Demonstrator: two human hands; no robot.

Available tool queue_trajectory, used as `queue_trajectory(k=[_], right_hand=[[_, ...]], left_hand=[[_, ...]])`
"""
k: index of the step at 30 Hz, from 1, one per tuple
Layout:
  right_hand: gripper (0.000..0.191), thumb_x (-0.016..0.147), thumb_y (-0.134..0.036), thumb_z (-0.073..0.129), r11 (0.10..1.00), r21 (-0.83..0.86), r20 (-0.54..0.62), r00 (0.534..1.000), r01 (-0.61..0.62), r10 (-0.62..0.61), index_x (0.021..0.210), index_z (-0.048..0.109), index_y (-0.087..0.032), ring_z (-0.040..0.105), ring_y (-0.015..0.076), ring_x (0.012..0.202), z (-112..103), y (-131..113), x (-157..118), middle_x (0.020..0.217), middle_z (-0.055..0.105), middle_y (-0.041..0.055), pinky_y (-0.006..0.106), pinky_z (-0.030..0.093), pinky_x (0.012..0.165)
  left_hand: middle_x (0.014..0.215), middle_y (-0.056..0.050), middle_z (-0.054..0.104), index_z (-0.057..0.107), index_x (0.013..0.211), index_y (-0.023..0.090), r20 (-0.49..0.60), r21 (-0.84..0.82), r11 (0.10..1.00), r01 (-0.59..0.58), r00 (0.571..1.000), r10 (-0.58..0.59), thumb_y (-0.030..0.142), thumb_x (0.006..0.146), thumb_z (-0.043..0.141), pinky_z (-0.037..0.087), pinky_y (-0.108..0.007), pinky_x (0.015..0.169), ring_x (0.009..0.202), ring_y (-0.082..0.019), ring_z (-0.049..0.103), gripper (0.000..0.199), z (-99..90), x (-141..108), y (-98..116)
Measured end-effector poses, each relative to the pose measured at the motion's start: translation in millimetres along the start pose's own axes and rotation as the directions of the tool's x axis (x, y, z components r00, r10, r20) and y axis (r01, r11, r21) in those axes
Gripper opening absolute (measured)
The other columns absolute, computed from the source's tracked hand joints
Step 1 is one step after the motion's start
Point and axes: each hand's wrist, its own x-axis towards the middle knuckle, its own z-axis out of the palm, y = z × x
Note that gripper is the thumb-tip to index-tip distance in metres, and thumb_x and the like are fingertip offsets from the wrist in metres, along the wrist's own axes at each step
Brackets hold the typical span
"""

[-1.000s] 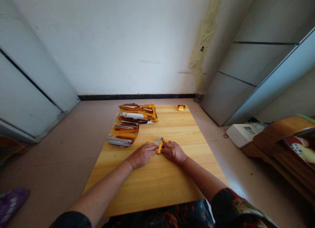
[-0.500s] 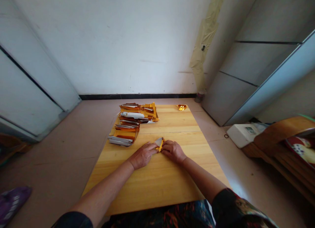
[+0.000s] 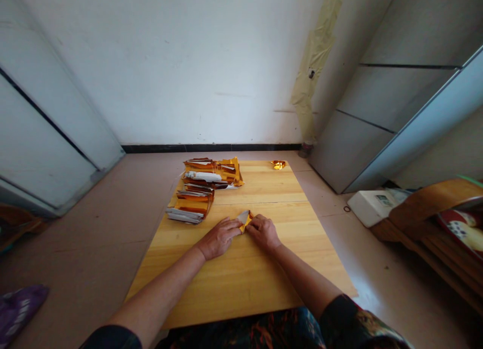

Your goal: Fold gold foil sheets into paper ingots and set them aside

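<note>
A small folded piece of gold and grey foil paper (image 3: 245, 220) lies on the wooden table (image 3: 241, 288), between my two hands. My left hand (image 3: 220, 237) presses its left side, fingers together and pointing right. At its right edge my right hand (image 3: 264, 232) is closed, with the fingertips pinching the paper. Stacks of gold and grey folded paper (image 3: 194, 200) stand at the table's left side, with more gold paper bundles (image 3: 230, 173) just behind them.
A crumpled gold foil piece (image 3: 278, 165) sits at the table's far right corner. Beyond the table are a white wall and a grey cabinet (image 3: 362, 122). At the right, a white box (image 3: 372, 207) rests by wooden furniture; a purple bag (image 3: 22, 311) lies on the floor at left.
My right hand has shifted slightly left and its forearm has moved inward. The gold side of the paper looks a little flatter. My left hand has hardly moved.
</note>
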Motion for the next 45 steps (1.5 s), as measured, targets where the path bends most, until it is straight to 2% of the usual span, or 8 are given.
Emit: queue_trajectory(k=[4, 9, 13, 21, 27, 34, 39, 45], right_hand=[[0.02, 0.086, -0.026, 0.053, 0.992, -0.122, 0.017, 0.999, -0.029, 0.031, 0.073, 0.065, -0.017, 0.056, 0.0099, 0.069, 2, -3, 2, 0.078, 0.061, 0.0015, 0.02, 0.037, 0.064], [0.023, 0.091, -0.03, 0.047, 0.96, -0.28, 0.07, 0.997, 0.003, 0.018, 0.081, 0.063, -0.017, 0.057, 0.0126, 0.074, 4, -5, 5, 0.084, 0.061, 0.0045, 0.022, 0.037, 0.065], [0.024, 0.093, -0.031, 0.044, 0.944, -0.329, 0.099, 0.995, 0.037, -0.004, 0.085, 0.062, -0.017, 0.058, 0.0139, 0.076, 6, -6, 7, 0.087, 0.061, 0.0056, 0.023, 0.039, 0.067], [0.023, 0.093, -0.032, 0.044, 0.937, -0.348, 0.109, 0.994, 0.036, 0.002, 0.088, 0.062, -0.018, 0.06, 0.0152, 0.077, 7, -6, 7, 0.087, 0.061, 0.0062, 0.024, 0.042, 0.068], [0.02, 0.092, -0.029, 0.045, 0.932, -0.363, 0.128, 0.99, -0.007, 0.057, 0.089, 0.062, -0.017, 0.061, 0.0139, 0.076, 4, -7, 9, 0.089, 0.061, 0.0066, 0.022, 0.043, 0.067], [0.022, 0.091, -0.029, 0.045, 0.928, -0.371, 0.148, 0.986, -0.015, 0.075, 0.088, 0.063, -0.017, 0.061, 0.0145, 0.077, 2, -9, 11, 0.089, 0.062, 0.0068, 0.022, 0.043, 0.066], [0.021, 0.091, -0.029, 0.045, 0.925, -0.379, 0.159, 0.982, -0.033, 0.101, 0.089, 0.063, -0.017, 0.062, 0.0144, 0.077, 1, -10, 13, 0.09, 0.062, 0.0071, 0.022, 0.043, 0.064], [0.023, 0.091, -0.028, 0.043, 0.924, -0.381, 0.151, 0.983, -0.037, 0.102, 0.09, 0.062, -0.017, 0.062, 0.0143, 0.076, 1, -10, 13, 0.09, 0.062, 0.0069, 0.022, 0.043, 0.062]], left_hand=[[0.121, -0.008, 0.059, 0.06, 0.111, 0.022, 0.004, -0.009, 1.0, -0.014, 1.0, 0.014, 0.01, 0.086, 0.04, 0.037, -0.046, 0.104, 0.117, -0.019, 0.05, 0.035, -0.7, 1, 1], [0.119, -0.007, 0.06, 0.063, 0.105, 0.021, -0.03, -0.018, 0.999, -0.029, 0.999, 0.028, 0.011, 0.088, 0.038, 0.039, -0.043, 0.103, 0.117, -0.018, 0.051, 0.032, -1.7, 3, 3], [0.118, -0.009, 0.061, 0.063, 0.106, 0.02, -0.041, -0.006, 0.999, -0.048, 0.998, 0.047, 0.009, 0.086, 0.038, 0.04, -0.043, 0.102, 0.115, -0.018, 0.052, 0.034, -1.3, 3, 3], [0.118, -0.009, 0.061, 0.065, 0.101, 0.019, -0.064, 0.005, 0.999, -0.054, 0.996, 0.054, 0.013, 0.088, 0.038, 0.04, -0.043, 0.102, 0.115, -0.019, 0.052, 0.031, 5.5, -1, -3], [0.117, -0.008, 0.061, 0.065, 0.099, 0.02, -0.074, -0.011, 0.999, -0.044, 0.996, 0.043, 0.011, 0.087, 0.04, 0.04, -0.042, 0.102, 0.114, -0.018, 0.053, 0.029, 7.0, 1, -3], [0.116, -0.009, 0.06, 0.056, 0.115, 0.017, -0.069, -0.025, 1.0, 0.011, 0.998, -0.013, 0.0, 0.074, 0.039, 0.04, -0.044, 0.103, 0.113, -0.019, 0.052, 0.047, 2.5, 4, 6], [0.118, -0.008, 0.059, 0.057, 0.118, 0.021, -0.039, 0.006, 1.0, -0.016, 0.999, 0.016, 0.003, 0.076, 0.041, 0.039, -0.043, 0.103, 0.115, -0.02, 0.049, 0.048, 2.1, 3, 6], [0.116, -0.008, 0.059, 0.059, 0.115, 0.02, -0.05, 0.039, 0.999, -0.03, 0.998, 0.032, 0.003, 0.075, 0.041, 0.041, -0.042, 0.101, 0.113, -0.019, 0.051, 0.047, 0.7, 4, 7]])
